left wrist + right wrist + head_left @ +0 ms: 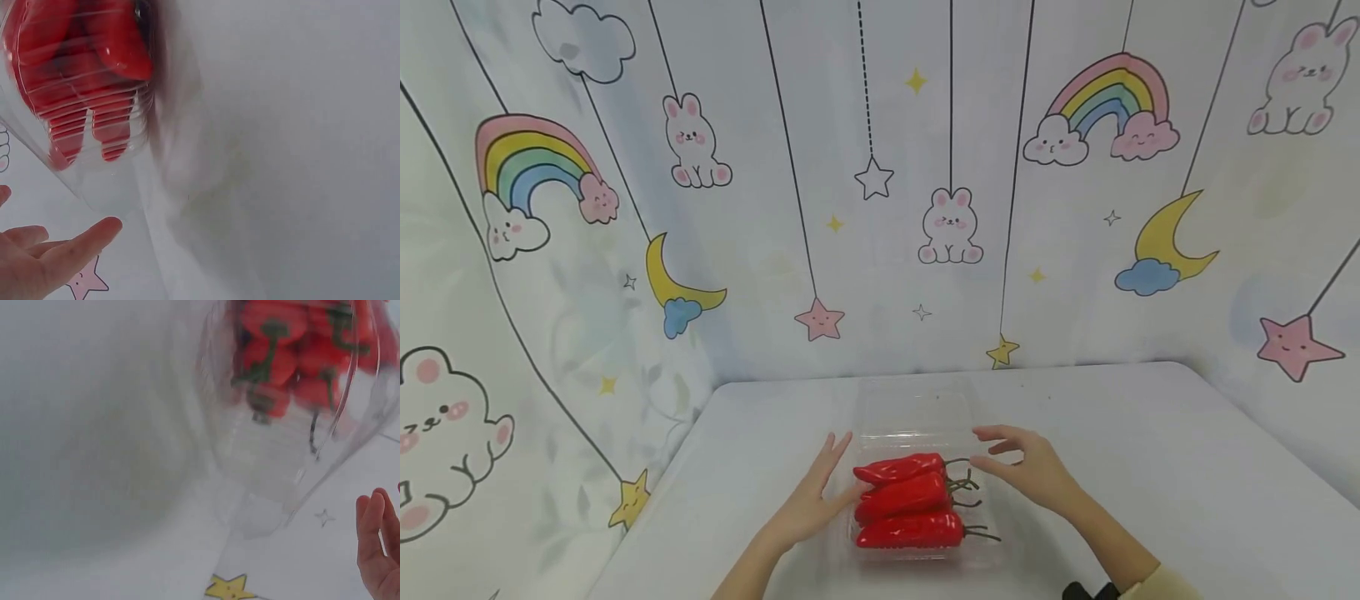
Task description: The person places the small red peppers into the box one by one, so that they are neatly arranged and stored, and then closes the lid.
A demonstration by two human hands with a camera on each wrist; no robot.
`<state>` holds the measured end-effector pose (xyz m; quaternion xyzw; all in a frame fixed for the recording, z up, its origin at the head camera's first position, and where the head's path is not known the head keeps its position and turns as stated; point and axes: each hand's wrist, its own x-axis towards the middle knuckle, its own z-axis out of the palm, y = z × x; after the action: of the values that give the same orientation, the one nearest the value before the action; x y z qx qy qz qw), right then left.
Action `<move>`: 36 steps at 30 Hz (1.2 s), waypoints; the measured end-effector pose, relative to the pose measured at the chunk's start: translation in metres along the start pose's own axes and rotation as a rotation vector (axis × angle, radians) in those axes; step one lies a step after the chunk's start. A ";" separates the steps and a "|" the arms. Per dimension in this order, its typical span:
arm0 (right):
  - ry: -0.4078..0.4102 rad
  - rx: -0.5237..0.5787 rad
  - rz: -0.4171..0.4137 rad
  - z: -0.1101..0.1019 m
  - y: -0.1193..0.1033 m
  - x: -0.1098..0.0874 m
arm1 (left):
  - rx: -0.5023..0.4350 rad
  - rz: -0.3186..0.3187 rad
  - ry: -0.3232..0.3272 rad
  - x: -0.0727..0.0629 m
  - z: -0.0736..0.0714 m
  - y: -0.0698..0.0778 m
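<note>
Several red peppers (910, 531) with green stems lie in a clear plastic box (917, 557), stems toward the right. Its transparent lid (917, 408) is laid back behind the peppers. My left hand (808, 504) is at the box's left side, fingers spread and thumb by the pepper tips; whether it touches them I cannot tell. On the other side, my right hand (1026, 467) hovers by the stems of the rear pepper, fingers loosely bent and holding nothing. In the left wrist view, the pepper tips (115, 128) show through the ribbed box wall; in the right wrist view, the stems (265, 362) face the camera.
The box stands on a white table (760, 433). Behind it hangs a white curtain (880, 275) printed with rabbits, rainbows, moons and stars. A pale yellow sleeve (1161, 583) and a black item (1090, 592) show at the lower right edge.
</note>
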<state>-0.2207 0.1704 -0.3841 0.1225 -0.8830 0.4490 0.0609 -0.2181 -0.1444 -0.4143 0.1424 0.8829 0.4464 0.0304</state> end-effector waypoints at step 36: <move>-0.133 0.091 0.211 0.000 0.073 0.068 | -0.204 -0.225 0.035 0.090 -0.001 -0.025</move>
<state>-0.3058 0.2001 -0.4261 0.0614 -0.8717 0.4834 -0.0511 -0.3099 -0.1343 -0.4268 0.0310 0.8438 0.5299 0.0789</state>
